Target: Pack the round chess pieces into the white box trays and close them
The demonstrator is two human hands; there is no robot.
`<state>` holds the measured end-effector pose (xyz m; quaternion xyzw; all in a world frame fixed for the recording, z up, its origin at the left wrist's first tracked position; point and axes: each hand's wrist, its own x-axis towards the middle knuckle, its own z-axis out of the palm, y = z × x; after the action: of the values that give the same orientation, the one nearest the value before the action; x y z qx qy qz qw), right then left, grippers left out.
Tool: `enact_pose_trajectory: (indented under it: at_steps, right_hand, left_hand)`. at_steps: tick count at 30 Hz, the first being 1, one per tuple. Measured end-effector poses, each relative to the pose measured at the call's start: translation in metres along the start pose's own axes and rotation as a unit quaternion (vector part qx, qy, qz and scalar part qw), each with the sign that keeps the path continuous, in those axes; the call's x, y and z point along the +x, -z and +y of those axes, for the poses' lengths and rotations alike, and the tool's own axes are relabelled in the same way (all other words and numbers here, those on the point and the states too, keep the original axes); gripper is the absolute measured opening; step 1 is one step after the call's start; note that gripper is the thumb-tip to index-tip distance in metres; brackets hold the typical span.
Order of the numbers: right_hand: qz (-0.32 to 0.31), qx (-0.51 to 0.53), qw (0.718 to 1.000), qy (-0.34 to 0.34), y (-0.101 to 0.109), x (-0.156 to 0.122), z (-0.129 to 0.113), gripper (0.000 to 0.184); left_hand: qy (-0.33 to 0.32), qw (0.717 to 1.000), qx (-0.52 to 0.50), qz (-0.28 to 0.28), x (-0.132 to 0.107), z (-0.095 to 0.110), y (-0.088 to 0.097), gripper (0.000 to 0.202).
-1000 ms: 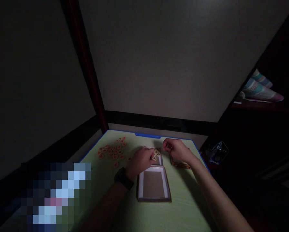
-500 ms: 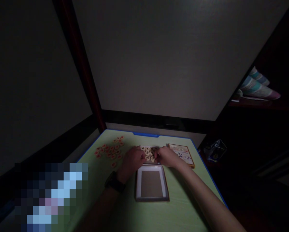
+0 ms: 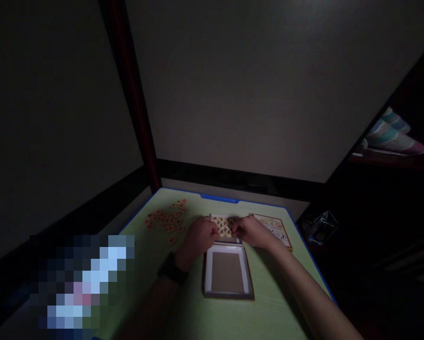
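Cream Chinese chess pieces with dark characters (image 3: 221, 226) sit close together in rows in the far half of an open box. At their left edge is my left hand (image 3: 200, 237), its fingers curled and fingertips against the nearest pieces. My right hand (image 3: 251, 231) is closed in a pinch at the right edge, touching pieces there; its fingers cover some of them. Toward me, the other box half (image 3: 228, 273) lies hollow side up with a brown bottom. A dark watch (image 3: 173, 269) is on my left wrist.
Loose red-marked pieces (image 3: 167, 218) lie scattered at the left of the green, blue-edged table (image 3: 275, 302). A printed box lid or booklet (image 3: 276, 230) lies at the right. Walls rise behind the table. A shiny bag (image 3: 320, 228) stands beyond its right edge.
The view has shifted slightly, so everything sits a little farther right. Both hands stay at the two sides of the dark-marked pieces, with only small finger movement.
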<state>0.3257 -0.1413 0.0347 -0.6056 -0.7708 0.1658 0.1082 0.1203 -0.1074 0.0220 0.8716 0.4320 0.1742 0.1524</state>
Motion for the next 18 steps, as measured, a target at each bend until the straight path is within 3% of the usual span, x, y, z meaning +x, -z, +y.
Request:
enact_pose_trajectory:
  at_steps: [4,7,9,13,18]
  right_hand:
    - [0.038,0.037,0.999,-0.003,0.015,-0.006,0.008,0.028]
    - [0.047,0.031,0.998,-0.009,0.019,-0.009,0.013,0.030]
    - [0.029,0.022,0.999,-0.003,0.015,-0.009,0.013,0.031]
    - [-0.027,-0.006,0.999,0.029,0.005,-0.006,0.004,0.032]
    - [-0.041,-0.037,0.998,0.026,0.001,-0.005,-0.002,0.028]
  left_hand:
    - [-0.092,0.995,-0.003,0.049,-0.026,0.028,-0.004,0.020]
    - [-0.195,0.981,0.005,0.021,-0.049,0.048,-0.022,0.019]
    - [-0.226,0.974,0.025,-0.011,-0.060,0.054,-0.033,0.020]
    - [-0.228,0.971,0.051,-0.055,-0.065,0.052,-0.041,0.022]
    - [-0.218,0.972,0.057,-0.073,-0.064,0.048,-0.037,0.024]
